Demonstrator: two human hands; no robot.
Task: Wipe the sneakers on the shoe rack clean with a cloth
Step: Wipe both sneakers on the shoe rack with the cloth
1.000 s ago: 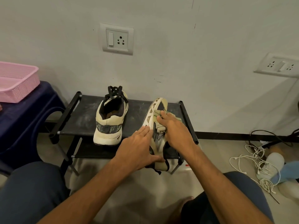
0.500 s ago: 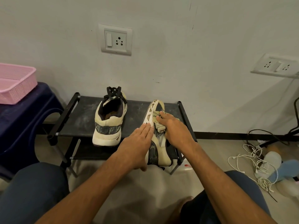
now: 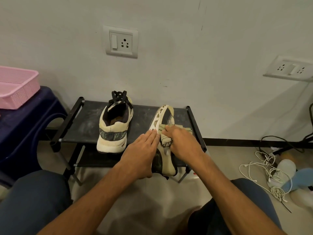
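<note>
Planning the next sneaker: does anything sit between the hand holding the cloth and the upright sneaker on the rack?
Yes. The right hand presses the cloth on the tipped sneaker, whose sole edge and the bracing left hand lie between it and the upright sneaker. Nothing else visible does.

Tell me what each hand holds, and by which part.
Right hand grips the bunched cloth, pressing it on the tipped sneaker. Left hand grips nothing; flat fingers steady the sneaker's sole edge.
</note>
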